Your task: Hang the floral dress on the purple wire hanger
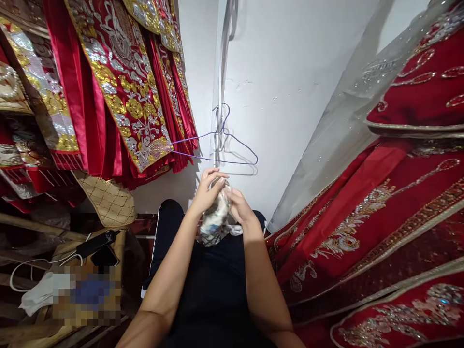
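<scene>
Two forearms (174, 275), two hands (208, 192), apparently one patterned cloth (214, 224).

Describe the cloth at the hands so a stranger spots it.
Face the white wall between the red garments. Below the purple hanger, the left hand and right hand are on a bunched cloth. Unlike the red garments, it's whitish and patterned.

A purple hanger (232, 162) bars the way beyond the hands (208, 192); sequined red garments (121, 87) crowd the left, beaded red gowns (362, 208) flank the right, and open room lies between them before the white wall (290, 58), right of the hanger.
</scene>
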`<state>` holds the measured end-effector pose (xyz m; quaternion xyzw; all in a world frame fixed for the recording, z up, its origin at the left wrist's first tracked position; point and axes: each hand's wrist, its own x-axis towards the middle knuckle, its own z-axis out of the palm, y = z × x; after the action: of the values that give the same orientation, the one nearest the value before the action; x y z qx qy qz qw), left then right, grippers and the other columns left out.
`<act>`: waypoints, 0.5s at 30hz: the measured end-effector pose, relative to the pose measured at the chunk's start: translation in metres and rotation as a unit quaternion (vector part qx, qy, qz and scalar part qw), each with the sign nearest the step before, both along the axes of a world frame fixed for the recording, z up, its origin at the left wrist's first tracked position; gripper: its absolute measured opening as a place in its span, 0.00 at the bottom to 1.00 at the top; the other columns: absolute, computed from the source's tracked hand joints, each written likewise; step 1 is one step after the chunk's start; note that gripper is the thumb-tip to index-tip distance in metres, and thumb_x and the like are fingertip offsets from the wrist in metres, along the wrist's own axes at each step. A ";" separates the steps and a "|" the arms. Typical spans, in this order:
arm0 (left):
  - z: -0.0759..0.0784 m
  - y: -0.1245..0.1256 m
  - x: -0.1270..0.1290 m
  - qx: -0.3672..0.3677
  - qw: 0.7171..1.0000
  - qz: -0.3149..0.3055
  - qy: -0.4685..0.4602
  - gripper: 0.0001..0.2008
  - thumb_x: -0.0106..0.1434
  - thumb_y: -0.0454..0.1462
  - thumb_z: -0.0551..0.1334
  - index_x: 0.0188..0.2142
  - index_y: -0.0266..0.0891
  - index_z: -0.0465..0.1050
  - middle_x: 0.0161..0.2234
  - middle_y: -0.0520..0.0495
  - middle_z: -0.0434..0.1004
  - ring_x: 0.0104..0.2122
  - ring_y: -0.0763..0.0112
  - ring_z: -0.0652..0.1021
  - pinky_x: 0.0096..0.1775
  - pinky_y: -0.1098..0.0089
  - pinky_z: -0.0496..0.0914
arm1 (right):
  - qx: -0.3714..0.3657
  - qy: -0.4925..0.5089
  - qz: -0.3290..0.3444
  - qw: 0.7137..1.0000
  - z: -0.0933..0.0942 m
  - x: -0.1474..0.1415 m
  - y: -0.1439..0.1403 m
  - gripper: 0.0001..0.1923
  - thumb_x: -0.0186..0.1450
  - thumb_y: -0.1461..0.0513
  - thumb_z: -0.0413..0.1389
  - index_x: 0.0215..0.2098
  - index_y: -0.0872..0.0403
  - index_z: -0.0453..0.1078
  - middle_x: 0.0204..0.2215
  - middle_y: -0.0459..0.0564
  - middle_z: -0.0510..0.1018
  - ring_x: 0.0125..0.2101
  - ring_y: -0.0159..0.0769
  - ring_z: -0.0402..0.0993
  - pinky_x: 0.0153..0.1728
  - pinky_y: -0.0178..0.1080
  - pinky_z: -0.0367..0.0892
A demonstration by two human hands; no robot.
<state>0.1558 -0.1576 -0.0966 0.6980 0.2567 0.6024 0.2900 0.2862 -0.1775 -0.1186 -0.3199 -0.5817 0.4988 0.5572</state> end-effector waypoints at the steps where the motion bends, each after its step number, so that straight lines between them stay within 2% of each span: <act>1: -0.004 0.005 -0.005 -0.018 1.000 -0.023 0.012 0.16 0.67 0.49 0.60 0.46 0.44 0.79 0.52 0.43 0.74 0.56 0.58 0.71 0.59 0.63 0.63 | 0.001 -0.001 0.016 1.000 0.004 0.003 0.000 0.26 0.57 0.47 0.64 0.47 0.52 0.74 0.35 0.51 0.81 0.34 0.42 0.78 0.36 0.42 0.72; 3: -0.016 0.014 -0.018 -0.086 0.988 -0.104 0.072 0.20 0.67 0.54 0.58 0.43 0.42 0.79 0.45 0.44 0.77 0.48 0.59 0.75 0.53 0.64 0.68 | 0.033 -0.024 0.018 0.999 0.015 0.013 0.007 0.23 0.51 0.56 0.67 0.44 0.53 0.75 0.35 0.50 0.81 0.33 0.41 0.77 0.36 0.40 0.72; 5: -0.027 0.020 -0.037 -0.147 0.959 -0.165 0.179 0.24 0.65 0.57 0.58 0.33 0.39 0.78 0.31 0.47 0.76 0.34 0.63 0.75 0.40 0.67 0.70 | 0.113 -0.051 -0.042 0.991 0.028 0.023 0.022 0.18 0.50 0.61 0.66 0.40 0.54 0.76 0.35 0.51 0.81 0.35 0.40 0.77 0.38 0.39 0.71; 6: -0.032 0.022 -0.049 -0.158 0.944 -0.168 0.237 0.25 0.62 0.58 0.60 0.28 0.38 0.76 0.26 0.49 0.74 0.28 0.66 0.73 0.34 0.69 0.68 | 0.158 -0.061 -0.086 0.982 0.034 0.027 0.032 0.17 0.51 0.62 0.64 0.40 0.54 0.76 0.37 0.51 0.81 0.37 0.40 0.77 0.40 0.40 0.71; 7: -0.034 0.024 -0.061 -0.155 0.932 -0.151 0.290 0.24 0.61 0.57 0.62 0.26 0.38 0.74 0.24 0.50 0.72 0.25 0.68 0.71 0.31 0.70 0.66 | 0.198 -0.064 -0.138 0.968 0.040 0.031 0.044 0.18 0.52 0.62 0.63 0.42 0.54 0.76 0.40 0.52 0.81 0.39 0.40 0.76 0.42 0.40 0.71; 9: -0.032 0.028 -0.086 -0.119 0.917 -0.079 0.372 0.23 0.61 0.56 0.63 0.25 0.38 0.73 0.22 0.51 0.71 0.23 0.69 0.69 0.28 0.71 0.63 | 0.244 -0.065 -0.234 0.939 0.049 0.035 0.073 0.22 0.54 0.61 0.61 0.47 0.54 0.74 0.45 0.54 0.79 0.43 0.40 0.75 0.47 0.41 0.70; 11: -0.019 0.034 -0.111 -0.084 0.885 0.013 0.458 0.23 0.63 0.56 0.60 0.26 0.39 0.73 0.22 0.49 0.73 0.23 0.66 0.72 0.29 0.70 0.64 | 0.234 -0.091 -0.272 0.929 0.050 0.036 0.105 0.22 0.57 0.58 0.58 0.49 0.55 0.72 0.48 0.55 0.78 0.45 0.41 0.75 0.49 0.42 0.68; 13: -0.002 0.042 -0.131 -0.083 0.815 0.105 0.564 0.23 0.65 0.54 0.57 0.26 0.39 0.74 0.24 0.44 0.76 0.26 0.61 0.76 0.33 0.67 0.66 | 0.192 -0.168 -0.241 0.937 0.044 0.036 0.132 0.17 0.60 0.54 0.55 0.44 0.55 0.73 0.44 0.55 0.79 0.43 0.41 0.74 0.47 0.43 0.69; 15: 0.015 0.047 -0.145 -0.105 0.732 0.166 0.652 0.23 0.66 0.52 0.55 0.29 0.38 0.76 0.30 0.38 0.80 0.33 0.54 0.79 0.38 0.63 0.69 | 0.153 -0.246 -0.191 0.938 0.034 0.037 0.149 0.15 0.60 0.52 0.54 0.34 0.55 0.72 0.34 0.53 0.80 0.36 0.42 0.74 0.41 0.42 0.68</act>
<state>0.0105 -0.1103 -0.0815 0.8307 0.5563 0.0075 0.0181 0.3232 -0.0284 -0.0843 -0.4484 -0.6978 0.1944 0.5237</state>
